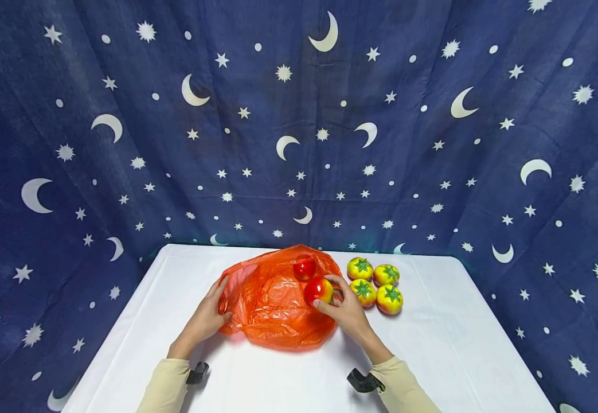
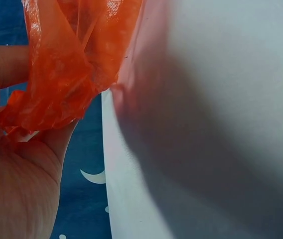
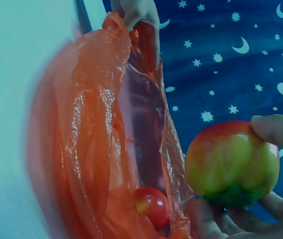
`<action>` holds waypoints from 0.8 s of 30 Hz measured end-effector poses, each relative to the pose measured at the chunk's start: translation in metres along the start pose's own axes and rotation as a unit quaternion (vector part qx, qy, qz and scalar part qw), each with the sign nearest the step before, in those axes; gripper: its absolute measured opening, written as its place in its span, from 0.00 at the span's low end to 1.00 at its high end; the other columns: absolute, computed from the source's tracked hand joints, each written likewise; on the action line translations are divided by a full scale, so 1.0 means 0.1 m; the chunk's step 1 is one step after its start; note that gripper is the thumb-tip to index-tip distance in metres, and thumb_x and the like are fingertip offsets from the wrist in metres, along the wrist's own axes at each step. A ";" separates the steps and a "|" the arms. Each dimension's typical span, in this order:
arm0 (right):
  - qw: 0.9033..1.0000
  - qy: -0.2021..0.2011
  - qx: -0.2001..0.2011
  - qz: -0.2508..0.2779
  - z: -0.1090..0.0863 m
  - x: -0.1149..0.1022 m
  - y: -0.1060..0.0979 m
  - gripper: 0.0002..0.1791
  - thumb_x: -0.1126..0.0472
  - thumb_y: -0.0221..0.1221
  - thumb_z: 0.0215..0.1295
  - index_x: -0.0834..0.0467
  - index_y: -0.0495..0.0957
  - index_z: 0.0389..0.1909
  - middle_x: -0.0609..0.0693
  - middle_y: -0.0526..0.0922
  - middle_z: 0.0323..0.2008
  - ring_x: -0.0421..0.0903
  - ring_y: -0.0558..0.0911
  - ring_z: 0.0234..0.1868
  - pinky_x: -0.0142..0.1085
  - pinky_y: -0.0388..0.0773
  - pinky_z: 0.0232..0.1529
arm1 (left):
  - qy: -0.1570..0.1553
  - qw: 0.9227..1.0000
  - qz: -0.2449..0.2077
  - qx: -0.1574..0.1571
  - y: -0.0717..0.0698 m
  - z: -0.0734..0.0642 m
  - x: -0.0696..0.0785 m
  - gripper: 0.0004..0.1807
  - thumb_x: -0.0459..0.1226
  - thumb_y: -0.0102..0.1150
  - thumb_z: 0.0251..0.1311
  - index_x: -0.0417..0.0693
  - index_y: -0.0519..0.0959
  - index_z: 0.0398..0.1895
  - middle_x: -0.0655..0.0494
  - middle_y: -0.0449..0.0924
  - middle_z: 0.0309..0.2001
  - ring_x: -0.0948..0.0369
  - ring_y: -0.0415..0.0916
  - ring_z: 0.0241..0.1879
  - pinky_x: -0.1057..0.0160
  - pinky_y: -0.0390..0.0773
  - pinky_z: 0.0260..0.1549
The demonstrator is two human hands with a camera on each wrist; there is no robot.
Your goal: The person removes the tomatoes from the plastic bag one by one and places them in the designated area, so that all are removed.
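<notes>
An orange plastic bag (image 1: 273, 307) lies on the table with its mouth spread. My left hand (image 1: 207, 312) grips the bag's left edge, and in the left wrist view the film (image 2: 62, 84) bunches between thumb and fingers. My right hand (image 1: 347, 310) holds a red and yellow tomato (image 1: 317, 291) by its sides, over the right part of the bag. In the right wrist view this tomato (image 3: 233, 162) has its green leafy top facing down, beside the bag's mouth. Another tomato (image 1: 305, 268) sits inside the bag; the right wrist view shows it (image 3: 152, 208) within the opening.
Several more tomatoes (image 1: 363, 291) stand grouped on the table right of the bag, leafy tops up. A white cloth covers the table (image 1: 448, 344). Behind it hangs a dark blue curtain (image 1: 257, 189) with moons and stars. Each wrist wears a black band (image 1: 364, 381).
</notes>
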State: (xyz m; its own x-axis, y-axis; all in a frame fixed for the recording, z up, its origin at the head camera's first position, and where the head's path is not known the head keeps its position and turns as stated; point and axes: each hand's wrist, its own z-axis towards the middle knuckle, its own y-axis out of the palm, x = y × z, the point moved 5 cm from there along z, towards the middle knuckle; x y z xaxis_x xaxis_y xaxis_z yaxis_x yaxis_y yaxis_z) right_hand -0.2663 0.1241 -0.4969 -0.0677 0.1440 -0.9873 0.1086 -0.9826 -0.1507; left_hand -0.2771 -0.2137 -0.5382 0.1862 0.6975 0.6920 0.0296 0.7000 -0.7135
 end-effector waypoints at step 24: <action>0.999 -0.017 -0.004 -0.051 -0.05 0.04 -0.23 0.35 0.57 0.71 0.54 0.49 0.72 0.65 0.53 0.75 0.61 0.51 0.75 0.59 0.33 0.77 0.57 | -0.002 1.000 0.000 -0.001 0.02 0.02 0.00 0.52 0.27 0.65 0.50 0.43 0.49 0.78 0.38 0.47 0.77 0.35 0.53 0.73 0.37 0.59 0.69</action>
State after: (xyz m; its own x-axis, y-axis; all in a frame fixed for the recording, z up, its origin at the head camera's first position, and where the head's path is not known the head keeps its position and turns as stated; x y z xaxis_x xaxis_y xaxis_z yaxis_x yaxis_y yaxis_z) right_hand -0.2645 0.1474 -0.4972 -0.1122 0.2384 -0.9647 0.1070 -0.9622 -0.2503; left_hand -0.2791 -0.2116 -0.5394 0.1826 0.6987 0.6918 0.0321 0.6990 -0.7144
